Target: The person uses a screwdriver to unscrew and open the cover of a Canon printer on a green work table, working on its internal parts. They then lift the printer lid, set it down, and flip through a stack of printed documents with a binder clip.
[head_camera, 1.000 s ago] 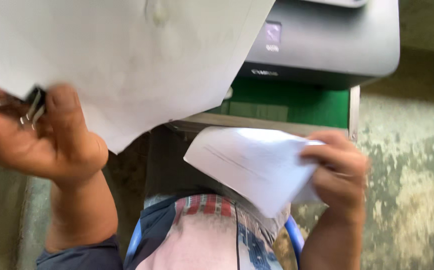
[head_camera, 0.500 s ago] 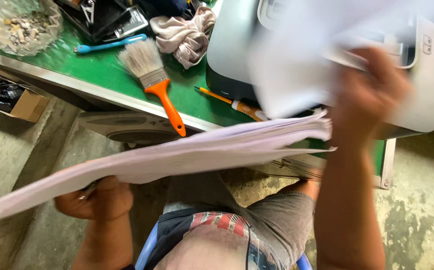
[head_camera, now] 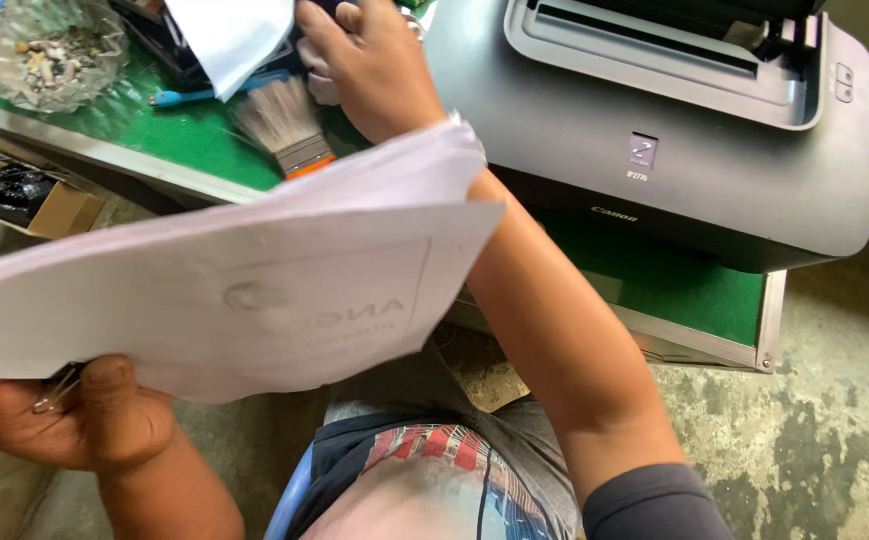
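Left hand (head_camera: pixel 74 415), low and near the body: thumb clamped over the near edge of a thick stack of white printed sheets (head_camera: pixel 224 290), held roughly flat and fanning away from the palm. A small metal paper clip (head_camera: pixel 54 390) shows at the thumb's outer side, seemingly pinched against the stack; whether it bites the sheets cannot be told.

Right hand (head_camera: pixel 374 65), stretched far forward over the stack: fingers curled, knuckles up, resting at the edge of a single loose white sheet (head_camera: pixel 229 35) lying above the green-topped metal table (head_camera: pixel 184 130). Fingertips are hidden, so whether the sheet is actually pinched cannot be told.

Just below the right hand: a flat paintbrush with pale bristles and an orange handle (head_camera: pixel 284 125), its handle running under the stack. Left of the wrist, a light blue pen (head_camera: pixel 189 95); beyond it, a cut-glass ashtray full of butts (head_camera: pixel 39 50). Right of the forearm, touching distance, a dark grey desktop printer (head_camera: pixel 674 130) with its top tray open. Under the table edge, outward of the left hand, a small cardboard box holding black plastic (head_camera: pixel 29 200).

Judgement on handling: the stack is heavy and held by one edge, so the left thumb should bear down firmly and the sheets stay level, or they will slide. The right hand does best to draw the loose sheet clear of the brush before lifting.
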